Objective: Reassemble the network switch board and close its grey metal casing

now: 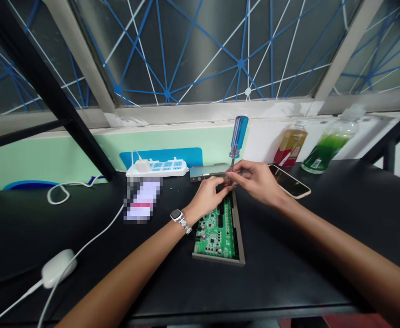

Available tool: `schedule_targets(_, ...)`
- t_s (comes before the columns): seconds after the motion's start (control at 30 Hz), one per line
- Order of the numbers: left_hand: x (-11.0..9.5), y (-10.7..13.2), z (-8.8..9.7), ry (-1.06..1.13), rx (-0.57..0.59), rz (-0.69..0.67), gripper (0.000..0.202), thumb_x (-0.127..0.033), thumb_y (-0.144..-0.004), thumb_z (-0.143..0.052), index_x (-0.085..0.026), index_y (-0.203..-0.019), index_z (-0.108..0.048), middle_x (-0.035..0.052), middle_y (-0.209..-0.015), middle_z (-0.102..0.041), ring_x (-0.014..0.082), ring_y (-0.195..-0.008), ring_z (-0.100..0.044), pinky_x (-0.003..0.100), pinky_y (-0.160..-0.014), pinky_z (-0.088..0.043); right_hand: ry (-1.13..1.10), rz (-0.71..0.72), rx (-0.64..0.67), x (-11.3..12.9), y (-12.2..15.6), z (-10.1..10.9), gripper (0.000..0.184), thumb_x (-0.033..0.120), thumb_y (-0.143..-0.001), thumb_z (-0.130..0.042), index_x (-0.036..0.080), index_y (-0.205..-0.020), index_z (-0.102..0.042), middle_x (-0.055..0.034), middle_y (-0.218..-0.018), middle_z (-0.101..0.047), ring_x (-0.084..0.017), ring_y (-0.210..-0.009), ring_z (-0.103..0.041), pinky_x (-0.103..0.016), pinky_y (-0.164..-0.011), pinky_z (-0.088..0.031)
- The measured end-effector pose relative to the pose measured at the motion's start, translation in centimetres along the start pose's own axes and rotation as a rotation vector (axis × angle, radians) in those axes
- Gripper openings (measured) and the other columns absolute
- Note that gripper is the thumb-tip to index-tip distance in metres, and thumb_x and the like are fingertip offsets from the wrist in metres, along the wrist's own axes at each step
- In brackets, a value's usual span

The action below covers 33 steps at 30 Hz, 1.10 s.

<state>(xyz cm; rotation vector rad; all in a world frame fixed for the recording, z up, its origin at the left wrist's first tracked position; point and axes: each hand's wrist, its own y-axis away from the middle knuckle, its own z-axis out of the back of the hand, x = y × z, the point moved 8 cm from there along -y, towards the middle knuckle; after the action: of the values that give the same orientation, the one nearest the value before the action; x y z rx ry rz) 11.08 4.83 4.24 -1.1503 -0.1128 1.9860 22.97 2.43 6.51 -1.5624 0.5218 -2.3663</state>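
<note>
A screwdriver (239, 134) with a clear blue handle stands nearly upright, handle at the top. My right hand (259, 181) pinches its metal shaft between thumb and fingers. Close beside it, my left hand (209, 195) has its fingertips pressed together at the shaft's lower end; what they grip there is hidden. Beneath both hands lies a green circuit board (216, 232) in a shallow grey metal frame (239, 232). Its far end is covered by the hands. Right behind them is a flat grey metal piece (206, 171).
A white power strip (157, 167) sits at the back left, near a blurred-out phone-shaped object (144, 200). A white adapter (59, 268) with cables lies at left. To the right are a phone (290, 181), a drink carton (290, 145) and a green bottle (331, 145).
</note>
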Motion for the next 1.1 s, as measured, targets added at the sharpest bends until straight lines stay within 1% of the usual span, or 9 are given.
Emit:
schedule_targets(0.13,0.2,0.0,0.3,0.024,-0.032,0.034,0.013,-0.026,-0.089,-0.063,-0.018,-0.088,-0.073,0.0054,-0.087,-0.075,0.0195,-0.081,-0.068,0.035,-0.079,-0.051,-0.005,-0.008,-0.027,-0.2,0.0,0.2,0.025,0.040,-0.081,-0.070,0.016,-0.087,-0.065,-0.0055,-0.082,-0.068,-0.017,-0.064,-0.065,-0.032,-0.062,-0.056)
schedule_targets(0.3,0.0,0.0,0.3,0.032,-0.027,0.005,0.011,-0.024,-0.089,-0.064,-0.019,-0.093,-0.073,0.0046,-0.094,-0.075,0.0194,-0.088,-0.068,0.035,-0.083,-0.051,0.008,0.004,-0.015,-0.1,-0.1,0.1,0.023,0.039,-0.083,-0.067,0.017,-0.084,-0.065,-0.0046,-0.079,-0.067,-0.017,-0.066,-0.065,-0.032,-0.062,-0.055)
schedule_targets(0.47,0.1,0.0,0.2,-0.004,-0.011,0.032,0.014,-0.024,-0.090,-0.061,-0.017,-0.090,-0.073,0.0056,-0.086,-0.075,0.0189,-0.077,-0.067,0.035,-0.076,-0.051,-0.028,0.001,-0.029,0.0,-0.1,0.1,0.026,0.041,-0.081,-0.071,0.017,-0.088,-0.065,-0.0040,-0.079,-0.066,-0.017,-0.065,-0.064,-0.031,-0.060,-0.055)
schedule_targets(0.6,-0.1,0.0,0.2,0.041,-0.030,0.006,0.014,-0.024,-0.089,-0.064,-0.016,-0.096,-0.073,0.0064,-0.095,-0.076,0.0189,-0.086,-0.068,0.034,-0.081,-0.051,0.003,0.012,-0.024,0.0,-0.1,0.0,0.023,0.039,-0.084,-0.067,0.017,-0.084,-0.065,-0.0047,-0.077,-0.067,-0.018,-0.067,-0.065,-0.032,-0.063,-0.054)
schedule_targets(0.77,0.3,0.0,0.1,0.026,-0.007,0.060,0.017,-0.027,-0.090,-0.062,-0.015,-0.090,-0.074,0.0050,-0.086,-0.076,0.0164,-0.071,-0.065,0.031,-0.069,-0.050,0.008,0.026,-0.063,-0.1,-0.1,0.3,0.025,0.042,-0.082,-0.070,0.018,-0.085,-0.062,-0.0048,-0.080,-0.066,-0.018,-0.068,-0.064,-0.032,-0.061,-0.053)
schedule_targets(0.9,0.2,-0.1,-0.1,0.063,0.059,0.056,0.021,-0.027,-0.094,-0.056,-0.019,-0.098,-0.075,0.0054,-0.098,-0.077,0.0187,-0.086,-0.070,0.033,-0.080,-0.052,-0.106,0.104,0.007,2.2,-0.9,1.0,0.034,0.042,-0.087,-0.065,0.021,-0.114,-0.063,-0.0090,-0.114,-0.067,-0.024,-0.104,-0.063,-0.037,-0.083,-0.054)
schedule_targets(0.97,0.2,-0.1,-0.2,0.101,0.079,0.055,0.022,-0.025,-0.095,-0.054,-0.020,-0.102,-0.074,0.0058,-0.102,-0.077,0.0195,-0.096,-0.070,0.035,-0.089,-0.051,-0.197,0.134,0.050,3.5,-1.6,1.3,0.034,0.042,-0.088,-0.064,0.022,-0.116,-0.063,-0.0080,-0.119,-0.068,-0.023,-0.115,-0.060,-0.039,-0.096,-0.049)
schedule_targets(1.03,0.5,-0.1,-0.4,0.109,0.089,0.071,0.023,-0.026,-0.095,-0.053,-0.019,-0.104,-0.073,0.0061,-0.102,-0.077,0.0201,-0.097,-0.070,0.036,-0.091,-0.052,-0.226,0.118,0.023,3.9,-2.3,1.8,0.029,0.042,-0.084,-0.070,0.021,-0.104,-0.067,-0.0074,-0.107,-0.071,-0.023,-0.105,-0.065,-0.039,-0.095,-0.049)
schedule_targets(1.1,0.7,-0.1,-0.4,0.104,0.067,0.077,0.021,-0.027,-0.093,-0.057,-0.019,-0.104,-0.073,0.0068,-0.102,-0.077,0.0208,-0.096,-0.070,0.037,-0.089,-0.052,-0.209,0.097,-0.082,3.7,-3.0,2.5,0.028,0.040,-0.075,-0.079,0.019,-0.087,-0.065,-0.0043,-0.088,-0.071,-0.020,-0.084,-0.067,-0.037,-0.082,-0.053)
